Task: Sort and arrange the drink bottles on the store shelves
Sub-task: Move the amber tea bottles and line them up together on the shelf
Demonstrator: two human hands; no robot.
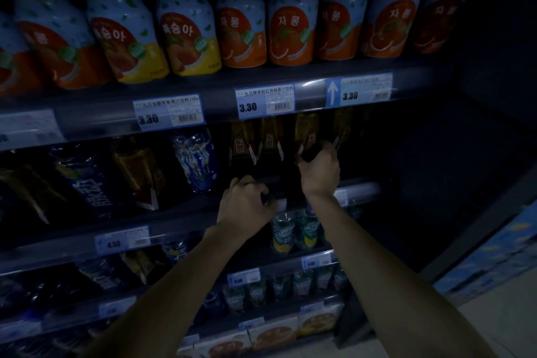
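Here, on the second shelf (pixel 180 229), left hand (pixel 245 206) curled round the base of a dark bottle (pixel 242 158). Just beside, right hand (pixel 319 173) clamped on a gold-labelled bottle (pixel 306 134), under the cans (pixel 241 29).

head view, close, facing shelves (pixel 261 102)

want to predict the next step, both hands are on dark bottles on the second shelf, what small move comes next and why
Probably draw both bottles forward to the shelf edge. The left hand grips a dark gold-labelled bottle low down, and the right hand grips a neighbouring bottle in the same row, so squaring up their fronts seems likeliest.
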